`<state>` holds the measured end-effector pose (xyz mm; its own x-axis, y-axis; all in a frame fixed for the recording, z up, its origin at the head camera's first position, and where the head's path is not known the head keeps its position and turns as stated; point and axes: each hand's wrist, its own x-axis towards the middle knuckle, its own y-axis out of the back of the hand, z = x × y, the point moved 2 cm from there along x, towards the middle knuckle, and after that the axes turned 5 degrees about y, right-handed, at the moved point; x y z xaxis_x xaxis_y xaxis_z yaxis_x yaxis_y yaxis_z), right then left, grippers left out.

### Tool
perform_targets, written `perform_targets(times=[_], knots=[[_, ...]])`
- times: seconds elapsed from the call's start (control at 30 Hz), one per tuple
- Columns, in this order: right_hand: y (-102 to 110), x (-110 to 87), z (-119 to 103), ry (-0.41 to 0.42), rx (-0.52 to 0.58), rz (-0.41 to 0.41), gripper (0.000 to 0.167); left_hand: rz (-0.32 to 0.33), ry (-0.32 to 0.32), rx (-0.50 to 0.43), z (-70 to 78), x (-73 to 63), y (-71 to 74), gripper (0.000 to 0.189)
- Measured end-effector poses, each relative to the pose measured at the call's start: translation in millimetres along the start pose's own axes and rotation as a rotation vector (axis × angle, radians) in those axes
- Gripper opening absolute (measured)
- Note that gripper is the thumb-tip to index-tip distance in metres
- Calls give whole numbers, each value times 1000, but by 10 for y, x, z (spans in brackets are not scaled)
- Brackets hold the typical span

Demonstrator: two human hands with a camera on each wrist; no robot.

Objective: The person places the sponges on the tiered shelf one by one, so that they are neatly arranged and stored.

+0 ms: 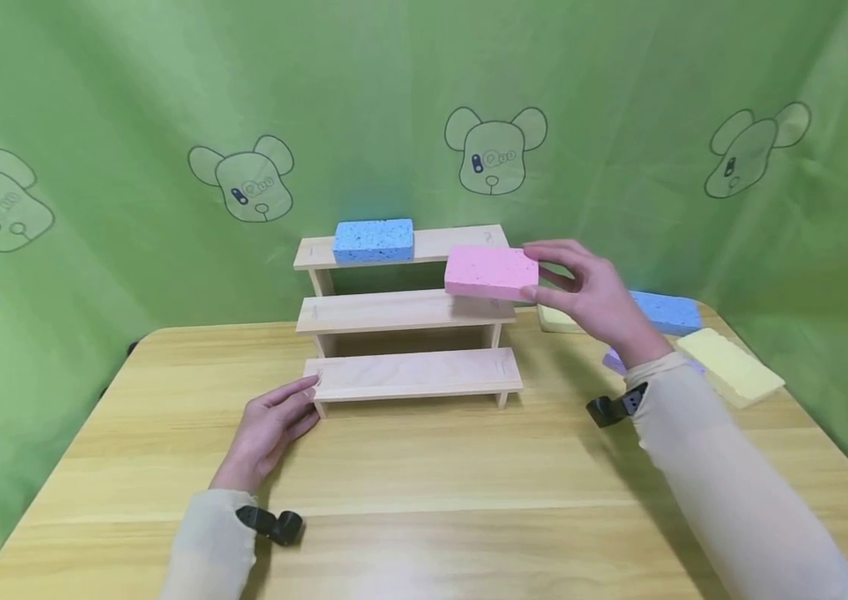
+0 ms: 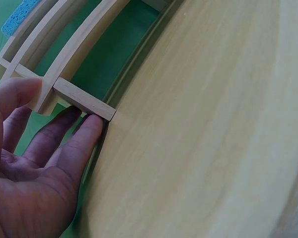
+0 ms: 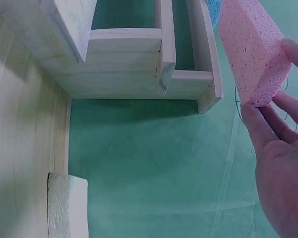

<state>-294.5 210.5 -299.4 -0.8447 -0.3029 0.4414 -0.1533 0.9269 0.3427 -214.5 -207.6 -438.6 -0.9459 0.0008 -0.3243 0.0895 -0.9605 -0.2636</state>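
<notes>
A pink sponge (image 1: pixel 491 271) is pinched by its right end between the thumb and fingers of my right hand (image 1: pixel 592 292). It hangs in front of the top step and above the right part of the middle step of a three-step wooden display stand (image 1: pixel 412 375). In the right wrist view the sponge (image 3: pixel 251 52) tilts beside the stand's end. My left hand (image 1: pixel 273 429) holds the lowest step's left end, its thumb at the board and its fingers against the leg (image 2: pixel 84 99). A blue sponge (image 1: pixel 373 241) lies on the top step, left of centre.
Right of the stand, on the wooden table (image 1: pixel 424 500), lie another blue sponge (image 1: pixel 667 312), a yellow sponge (image 1: pixel 731 367), a second yellow one (image 1: pixel 557 320) and a partly hidden purple one (image 1: pixel 614 361). A green curtain (image 1: pixel 386 100) hangs behind the table.
</notes>
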Motion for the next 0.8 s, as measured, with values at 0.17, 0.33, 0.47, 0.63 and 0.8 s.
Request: perform_targets(times=[0.17, 0.33, 0.47, 0.63, 0.8], knots=[[-37, 53, 7, -1, 1, -8, 53, -6, 0, 0, -12, 9, -4, 44], [-57, 137, 6, 6, -19, -19, 53, -5, -3, 4, -11, 7, -4, 44], [-61, 200, 1, 15, -14, -19, 54, -4, -3, 8, -5, -1, -3, 44], [-64, 267, 15, 11, -11, -23, 54, 4, -5, 1, -4, -2, -5, 43], [-64, 329, 25, 0, -23, -29, 54, -1, -11, -1, -12, 8, -4, 43]])
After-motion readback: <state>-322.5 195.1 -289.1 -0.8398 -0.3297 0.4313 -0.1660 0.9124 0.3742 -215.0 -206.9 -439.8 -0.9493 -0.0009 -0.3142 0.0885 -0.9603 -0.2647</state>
